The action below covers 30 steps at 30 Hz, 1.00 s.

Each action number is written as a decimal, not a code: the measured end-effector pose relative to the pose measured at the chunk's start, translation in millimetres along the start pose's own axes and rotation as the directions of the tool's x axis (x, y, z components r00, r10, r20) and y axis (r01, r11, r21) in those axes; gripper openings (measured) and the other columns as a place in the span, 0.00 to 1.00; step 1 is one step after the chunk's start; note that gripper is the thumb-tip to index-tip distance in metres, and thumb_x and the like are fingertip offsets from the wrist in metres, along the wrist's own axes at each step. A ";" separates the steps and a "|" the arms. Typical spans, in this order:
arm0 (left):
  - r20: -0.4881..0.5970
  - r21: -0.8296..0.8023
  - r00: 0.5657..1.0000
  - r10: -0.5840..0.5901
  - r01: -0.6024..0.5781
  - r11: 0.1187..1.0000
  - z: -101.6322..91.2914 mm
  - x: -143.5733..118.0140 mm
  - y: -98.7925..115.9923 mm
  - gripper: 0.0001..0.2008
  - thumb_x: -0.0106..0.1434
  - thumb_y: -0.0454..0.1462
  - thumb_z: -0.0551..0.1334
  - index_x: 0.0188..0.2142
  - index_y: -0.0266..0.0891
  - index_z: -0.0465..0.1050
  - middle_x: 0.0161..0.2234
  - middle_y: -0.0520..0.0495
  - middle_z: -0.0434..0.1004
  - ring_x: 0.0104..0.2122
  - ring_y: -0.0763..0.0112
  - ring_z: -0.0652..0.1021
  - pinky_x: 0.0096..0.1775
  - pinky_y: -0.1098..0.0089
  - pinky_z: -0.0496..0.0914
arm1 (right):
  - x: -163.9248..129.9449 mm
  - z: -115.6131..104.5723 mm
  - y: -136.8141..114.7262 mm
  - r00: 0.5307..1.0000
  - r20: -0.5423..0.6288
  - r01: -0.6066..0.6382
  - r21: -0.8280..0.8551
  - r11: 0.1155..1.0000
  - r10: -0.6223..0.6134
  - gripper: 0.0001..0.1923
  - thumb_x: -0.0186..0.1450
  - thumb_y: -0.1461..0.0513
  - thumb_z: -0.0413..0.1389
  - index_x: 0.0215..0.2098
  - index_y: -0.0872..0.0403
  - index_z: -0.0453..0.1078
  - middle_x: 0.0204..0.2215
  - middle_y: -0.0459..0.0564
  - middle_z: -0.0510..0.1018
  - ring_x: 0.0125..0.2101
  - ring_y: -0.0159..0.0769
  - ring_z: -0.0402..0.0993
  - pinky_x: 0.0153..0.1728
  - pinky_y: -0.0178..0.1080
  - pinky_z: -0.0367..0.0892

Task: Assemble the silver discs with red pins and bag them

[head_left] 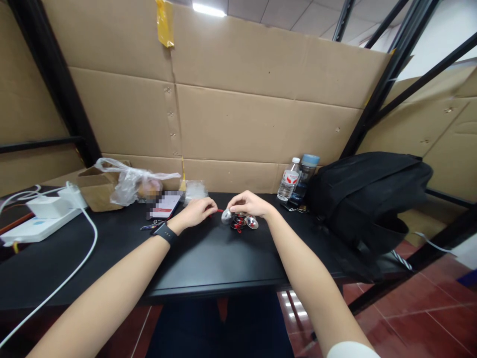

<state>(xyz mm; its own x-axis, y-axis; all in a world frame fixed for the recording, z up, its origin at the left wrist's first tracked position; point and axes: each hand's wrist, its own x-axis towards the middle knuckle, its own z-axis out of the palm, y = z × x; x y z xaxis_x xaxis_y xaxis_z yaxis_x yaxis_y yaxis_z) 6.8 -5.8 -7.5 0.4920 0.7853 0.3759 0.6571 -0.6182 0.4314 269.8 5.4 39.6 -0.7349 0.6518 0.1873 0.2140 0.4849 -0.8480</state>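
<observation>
My left hand (pixel 199 209) is closed, its fingertips pinching a thin red cord (pixel 220 211) that runs toward my right hand. With closed fingers my right hand (pixel 249 203) grips a shiny silver domed disc (pixel 226 216), which looks like a small cymbal. Below that hand, more silver discs with red cord on them sit in a cluster; one disc (pixel 252 223) lies to the right and a darker-looking one (pixel 237 224) lies in the middle. My fingers partly hide the cluster, so how the discs are joined cannot be made out.
A phone (pixel 166 204) and a clear plastic packet (pixel 195 191) lie by my left hand. Farther left are a cardboard box (pixel 99 191), a plastic bag (pixel 128 186) and a white power strip (pixel 40 224) with cables. Bottles (pixel 289 180) and a black backpack (pixel 365 199) stand right.
</observation>
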 end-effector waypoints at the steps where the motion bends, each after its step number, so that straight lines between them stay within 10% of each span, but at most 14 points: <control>1: -0.039 0.088 0.999 -0.030 0.033 0.996 -2.3 -0.6 -3.7 0.14 0.69 0.45 0.56 0.38 0.41 0.77 0.39 0.44 0.82 0.39 0.61 0.79 0.44 0.65 0.67 | -3.8 -8.5 0.6 1.000 -0.004 -0.019 0.003 1.000 0.019 0.20 0.58 0.51 0.66 0.40 0.59 0.80 0.34 0.52 0.83 0.33 0.36 0.76 0.35 0.36 0.69; 5: -0.150 0.316 0.980 -0.131 0.173 0.933 -10.3 -4.3 -12.3 0.12 0.67 0.42 0.56 0.35 0.43 0.77 0.41 0.44 0.83 0.45 0.57 0.78 0.48 0.60 0.63 | -22.1 -48.1 19.4 0.935 -0.332 -0.147 -0.049 0.988 0.123 0.20 0.59 0.53 0.64 0.42 0.58 0.81 0.36 0.54 0.84 0.32 0.35 0.75 0.29 0.33 0.66; 10: -0.120 0.417 0.979 -0.163 0.199 0.887 -14.5 -7.3 -7.7 0.10 0.61 0.39 0.58 0.29 0.41 0.77 0.36 0.44 0.84 0.41 0.56 0.79 0.47 0.60 0.63 | -42.7 -79.4 68.3 0.642 -0.658 -0.564 -0.059 0.824 0.393 0.15 0.58 0.59 0.63 0.40 0.60 0.82 0.31 0.55 0.84 0.24 0.32 0.69 0.24 0.33 0.62; 12: -0.114 0.424 0.982 -0.151 0.185 0.886 -14.2 -7.8 -6.6 0.09 0.59 0.39 0.59 0.27 0.41 0.77 0.34 0.43 0.84 0.40 0.56 0.79 0.46 0.61 0.63 | -47.2 -83.5 84.0 0.613 -0.666 -0.644 -0.111 0.757 0.424 0.13 0.58 0.61 0.63 0.39 0.60 0.82 0.29 0.54 0.83 0.22 0.32 0.69 0.24 0.35 0.64; 21: -0.120 0.365 0.982 -0.144 0.179 0.914 -10.9 -8.3 -11.5 0.08 0.57 0.41 0.63 0.25 0.43 0.77 0.31 0.45 0.83 0.35 0.58 0.80 0.43 0.64 0.65 | -38.4 -77.8 82.4 0.727 -0.638 -0.591 -0.393 0.704 0.254 0.22 0.48 0.72 0.64 0.42 0.56 0.81 0.40 0.54 0.81 0.38 0.39 0.76 0.41 0.37 0.69; 26: -0.131 0.335 0.981 -0.143 0.179 0.925 -11.0 -7.8 -11.6 0.11 0.61 0.44 0.62 0.25 0.43 0.77 0.30 0.44 0.82 0.36 0.57 0.80 0.42 0.64 0.65 | -8.2 -39.5 64.6 0.932 -0.342 -0.300 -0.546 0.783 0.119 0.16 0.60 0.63 0.63 0.47 0.54 0.80 0.44 0.54 0.82 0.39 0.38 0.77 0.44 0.38 0.70; 30: -0.128 0.313 0.983 -0.129 0.163 0.935 -9.9 -6.3 -10.4 0.12 0.63 0.44 0.60 0.27 0.43 0.77 0.32 0.45 0.83 0.36 0.59 0.80 0.40 0.66 0.65 | 8.1 -10.1 58.8 0.971 -0.163 -0.233 -0.491 0.840 0.174 0.24 0.57 0.54 0.68 0.50 0.51 0.78 0.47 0.52 0.82 0.43 0.41 0.78 0.45 0.39 0.70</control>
<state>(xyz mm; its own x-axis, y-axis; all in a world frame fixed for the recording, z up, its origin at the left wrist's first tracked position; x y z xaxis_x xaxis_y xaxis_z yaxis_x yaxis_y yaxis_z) -8.7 -4.6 -6.2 0.3260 0.8474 0.4192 0.8741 -0.4391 0.2079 282.9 45.1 -3.7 -0.5715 0.8125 0.1151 0.6666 0.5415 -0.5124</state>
